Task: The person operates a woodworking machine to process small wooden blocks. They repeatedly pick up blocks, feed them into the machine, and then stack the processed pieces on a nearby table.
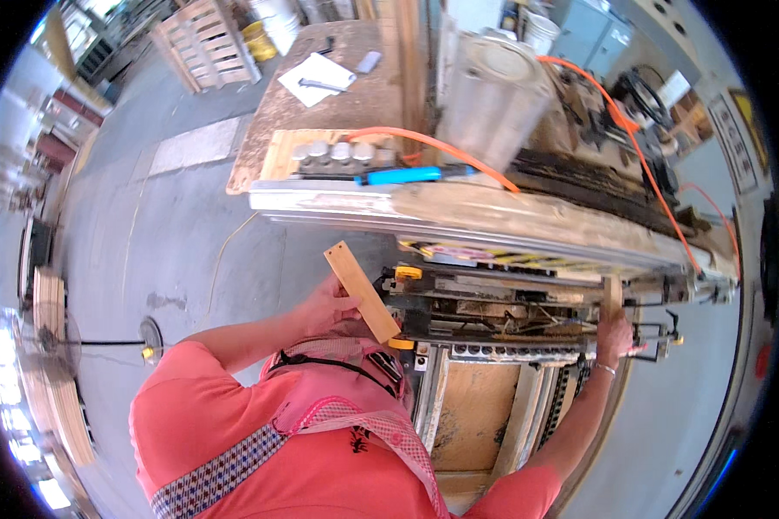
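My left hand [327, 307] is closed around a flat wooden board [363, 292], held tilted in front of my body. Small dark holes show near the board's upper end. At the right end of the machine [493, 304], my right hand [614, 336] grips a narrow wooden piece [612, 296], its far end pointing at the machine's back rail. Part of that piece is hidden by my fingers. Between my hands run the machine's dark metal bars, with a yellow knob [408, 272] at their left end.
A long metal beam [320, 201] crosses behind the machine, bearing a bright blue tool [400, 176] and an orange hose [459, 156]. Behind it is a worn table [268, 143] with white paper [316, 80]. A wooden pallet [206, 43] stands at far left.
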`<control>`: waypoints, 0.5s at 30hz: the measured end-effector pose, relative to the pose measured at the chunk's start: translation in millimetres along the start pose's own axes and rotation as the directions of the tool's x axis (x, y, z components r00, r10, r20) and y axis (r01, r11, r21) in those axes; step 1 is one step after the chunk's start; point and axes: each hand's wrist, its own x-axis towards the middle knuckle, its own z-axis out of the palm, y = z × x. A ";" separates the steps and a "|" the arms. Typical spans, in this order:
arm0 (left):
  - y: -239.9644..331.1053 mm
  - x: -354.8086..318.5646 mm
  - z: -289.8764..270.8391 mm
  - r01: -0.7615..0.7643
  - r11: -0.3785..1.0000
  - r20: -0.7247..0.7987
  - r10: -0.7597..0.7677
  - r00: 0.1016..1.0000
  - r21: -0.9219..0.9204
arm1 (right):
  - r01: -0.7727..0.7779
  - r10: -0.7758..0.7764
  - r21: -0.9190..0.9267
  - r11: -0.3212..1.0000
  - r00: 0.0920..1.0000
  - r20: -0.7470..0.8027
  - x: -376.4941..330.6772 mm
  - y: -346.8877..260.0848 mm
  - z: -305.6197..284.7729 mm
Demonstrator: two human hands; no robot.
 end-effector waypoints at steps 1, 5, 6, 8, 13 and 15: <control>4.0 -1.4 -10.1 -0.014 1.000 -0.048 0.012 0.999 -0.022 | -0.035 0.036 -0.018 0.999 0.997 0.063 -2.2 -4.3 -8.0; 34.8 -3.6 -59.0 -0.199 0.978 -0.119 0.206 0.971 0.061 | -0.047 0.048 -0.040 0.998 0.998 0.035 3.8 7.3 11.2; 37.9 -0.7 -86.7 -0.208 0.966 -0.231 0.240 0.943 0.153 | 0.007 -0.004 -0.059 0.998 0.999 0.049 4.0 0.3 6.2; 51.5 11.0 -140.5 -0.187 0.946 -0.397 0.284 0.873 0.266 | -0.035 0.041 -0.077 0.996 0.996 0.080 3.2 -10.5 -0.1; 116.3 52.7 -279.8 -0.203 0.894 -0.616 0.426 0.663 0.400 | -0.055 0.018 -0.106 0.993 0.946 -0.325 -32.5 -9.7 5.5; 144.6 68.7 -335.1 -0.116 0.836 -0.630 0.488 0.604 0.536 | -0.088 0.079 -0.025 0.996 0.968 -0.240 -62.6 -32.6 -18.7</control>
